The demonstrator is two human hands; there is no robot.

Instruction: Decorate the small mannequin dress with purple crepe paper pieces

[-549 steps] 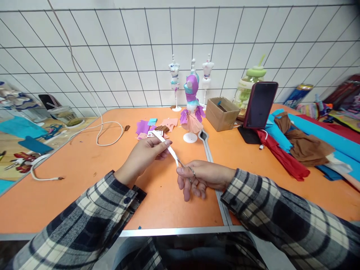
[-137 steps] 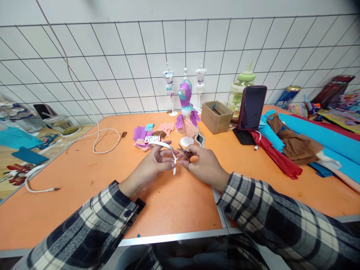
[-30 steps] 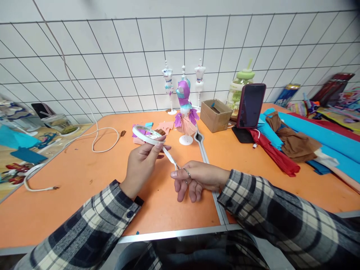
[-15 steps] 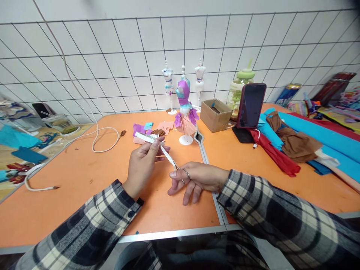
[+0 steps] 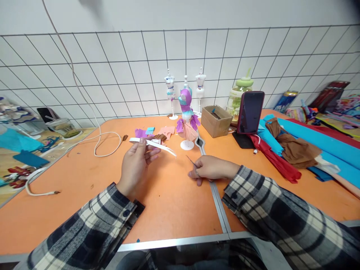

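White tape roll (image 5: 135, 140): over orange tabletop (image 5: 174, 210), pinched by left hand (image 5: 134, 165) | tail (image 5: 162, 146): forked, free-ended | scissors (image 5: 191, 161): gripped in right hand's (image 5: 209, 167) curled fingers, newly withdrawn, apart from tail | snipping seemingly paused, split presumably made.

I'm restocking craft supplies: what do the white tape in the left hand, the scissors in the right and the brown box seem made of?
White tape: probably paper, perhaps film, matte-looking, judging by its thin, forked end.
Scissors: likely metal, from the slim greyish blade; too small to judge the finish.
Brown box: apparently cardboard, dull, with thin, plain tan walls.
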